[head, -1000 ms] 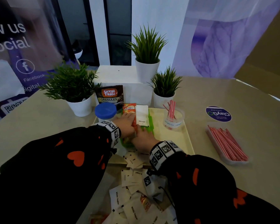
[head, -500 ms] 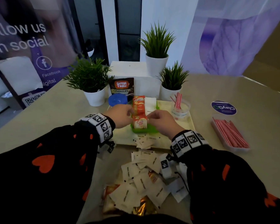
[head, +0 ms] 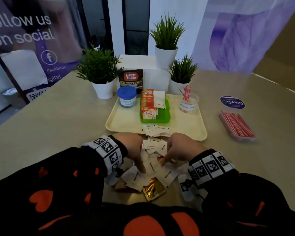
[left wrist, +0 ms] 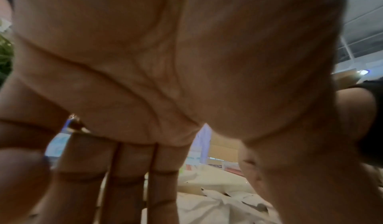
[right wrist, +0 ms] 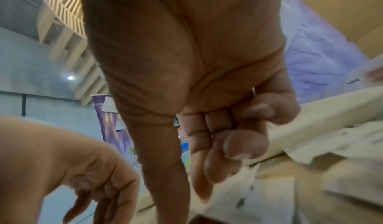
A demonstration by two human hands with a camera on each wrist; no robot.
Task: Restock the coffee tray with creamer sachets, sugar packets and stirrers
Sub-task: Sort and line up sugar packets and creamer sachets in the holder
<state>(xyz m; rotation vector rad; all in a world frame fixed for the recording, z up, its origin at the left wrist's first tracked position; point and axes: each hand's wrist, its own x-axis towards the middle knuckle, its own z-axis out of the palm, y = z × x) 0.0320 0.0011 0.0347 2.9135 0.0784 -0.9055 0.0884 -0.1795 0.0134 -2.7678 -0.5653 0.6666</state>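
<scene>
A cream tray (head: 124,123) holds a green holder (head: 163,116) with orange creamer sachets (head: 149,113) and white sugar packets (head: 159,99), and a clear cup of red-striped stirrers (head: 187,97). In front of the tray lies a loose pile of sugar packets (head: 152,167) with a gold sachet (head: 153,189). Both hands are down on this pile. My left hand (head: 140,167) reaches in with straight fingers (left wrist: 124,186) touching packets. My right hand (head: 163,163) points its index and thumb at the pile (right wrist: 269,199), the other fingers curled, nothing held.
A blue-lidded jar (head: 127,97) stands on the tray's back left. A clear box of spare stirrers (head: 237,124) lies to the right. Potted plants (head: 99,68), a coffee granules pouch (head: 130,79) and a white box (head: 153,72) stand behind the tray.
Both hands have drawn back from the green holder on the tray to the loose pile near the table's front. The sachets stay standing in the holder.
</scene>
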